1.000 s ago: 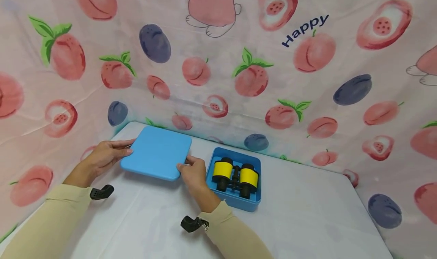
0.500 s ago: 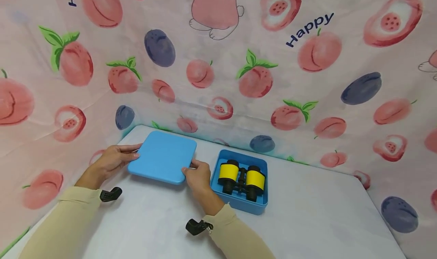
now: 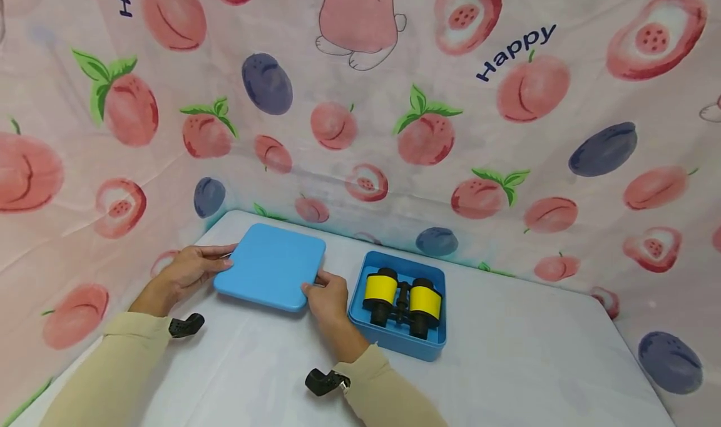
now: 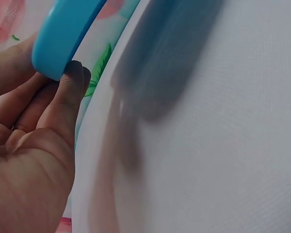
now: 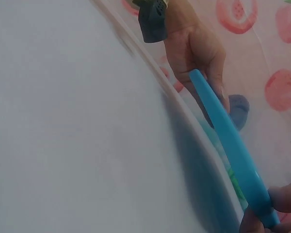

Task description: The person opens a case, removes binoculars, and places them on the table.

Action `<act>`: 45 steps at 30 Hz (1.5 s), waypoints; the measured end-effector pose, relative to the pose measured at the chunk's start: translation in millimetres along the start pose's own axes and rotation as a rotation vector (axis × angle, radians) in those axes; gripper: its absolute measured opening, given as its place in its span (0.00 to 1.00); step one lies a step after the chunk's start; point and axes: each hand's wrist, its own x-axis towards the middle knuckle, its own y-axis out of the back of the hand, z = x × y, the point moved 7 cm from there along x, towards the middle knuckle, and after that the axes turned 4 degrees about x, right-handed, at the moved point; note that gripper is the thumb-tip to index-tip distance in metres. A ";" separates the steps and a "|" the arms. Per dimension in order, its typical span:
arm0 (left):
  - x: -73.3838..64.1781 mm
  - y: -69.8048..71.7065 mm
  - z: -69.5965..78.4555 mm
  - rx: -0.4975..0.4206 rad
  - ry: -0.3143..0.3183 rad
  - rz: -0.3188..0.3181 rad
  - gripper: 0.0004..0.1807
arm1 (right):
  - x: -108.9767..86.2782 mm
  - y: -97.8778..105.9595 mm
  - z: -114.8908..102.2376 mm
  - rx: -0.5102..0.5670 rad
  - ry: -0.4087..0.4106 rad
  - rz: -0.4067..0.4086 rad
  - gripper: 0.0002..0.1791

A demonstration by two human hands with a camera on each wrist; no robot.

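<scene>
A flat blue lid (image 3: pixel 272 265) with rounded corners is held between both hands, raised over the white table as its shadow shows in both wrist views. My left hand (image 3: pixel 183 273) pinches its left edge, thumb on top and fingers beneath; the left wrist view shows the fingertips under the lid's rim (image 4: pixel 63 39). At the opposite edge my right hand (image 3: pixel 329 302) pinches the near right corner. To the right of that hand stands an open blue box (image 3: pixel 394 344). Inside it lie black and yellow binoculars (image 3: pixel 402 303), both barrels showing.
The white table (image 3: pixel 524 352) reaches back to a pink curtain (image 3: pixel 360 126) printed with fruit, which also encloses the left and right sides. A black wrist device (image 3: pixel 187 325) sits at the left cuff, another black device (image 3: pixel 325 382) at the right.
The whole scene has shifted slightly right and down as the head view turned. Both hands keep their hold on the lid, and the box and binoculars stay in place.
</scene>
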 end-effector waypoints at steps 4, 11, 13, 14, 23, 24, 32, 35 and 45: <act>1.3 -1.0 -5.4 0.032 0.014 -0.007 0.39 | -2.3 -0.1 4.1 -0.006 -0.004 0.012 0.26; 2.8 -0.9 -10.4 0.163 0.042 0.009 0.39 | -1.9 -1.9 6.0 -0.004 -0.006 -0.003 0.26; 3.2 -1.5 -10.5 0.193 0.036 0.005 0.38 | -0.7 -2.3 6.8 -0.006 -0.001 -0.001 0.26; 3.5 -1.4 -10.7 0.197 0.035 0.007 0.38 | -0.3 -2.4 7.2 -0.011 -0.002 0.000 0.26; 8.5 -5.6 -14.0 0.164 0.006 -0.011 0.37 | 0.1 -2.4 10.0 -0.049 -0.015 0.025 0.24; 9.4 -5.7 -14.8 0.161 0.002 -0.008 0.37 | 0.3 -2.0 10.2 -0.054 -0.009 0.030 0.24; 11.2 -4.8 -18.5 0.192 0.016 0.031 0.35 | -1.1 -2.8 8.8 -0.151 0.059 0.060 0.21; 10.6 -4.6 -19.8 0.217 0.023 0.045 0.34 | -2.4 -1.4 8.1 -0.185 0.090 0.073 0.20; 10.8 -5.7 -19.7 0.243 0.042 0.084 0.34 | -3.2 3.1 6.1 -0.193 0.066 0.124 0.21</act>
